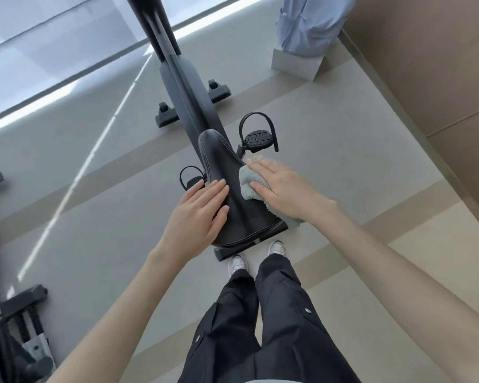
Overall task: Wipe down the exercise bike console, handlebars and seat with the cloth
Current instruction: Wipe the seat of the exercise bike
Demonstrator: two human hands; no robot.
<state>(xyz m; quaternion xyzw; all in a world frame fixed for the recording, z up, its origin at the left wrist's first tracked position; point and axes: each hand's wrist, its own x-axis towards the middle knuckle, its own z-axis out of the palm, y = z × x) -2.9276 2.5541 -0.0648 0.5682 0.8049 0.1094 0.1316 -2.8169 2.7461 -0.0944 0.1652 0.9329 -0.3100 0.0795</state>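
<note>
SEAT GETS A WIPE: Seen from above, a person cleans the black seat [233, 189] of an exercise bike [187, 87] w/ a pale grey-green cloth [249, 186]. The right hand [284, 189] lies flat on the cloth, fingers straight, pressing it to the seat's edge at 3 o'clock. The cloth is pinned under the palm, not clenched. Part of it hangs off the seat's rear corner, approx 4 o'clock. The left hand [198, 214] rests flat and released on the seat's far side at 9 o'clock, fingers straight on the surface. Strapped pedals flank the seat's nose: one [257, 139] at 1 o'clock, one [193, 184] at 10 o'clock. White shoes [238, 265] and dark trousers [260, 327] stand at 6 o'clock, just behind the bike's rear foot. Frame's 1 o'clock: grey box [296, 62] under pale blue fabric [310, 23]. Other gym equipment [14, 313] at 8 o'clock.
</note>
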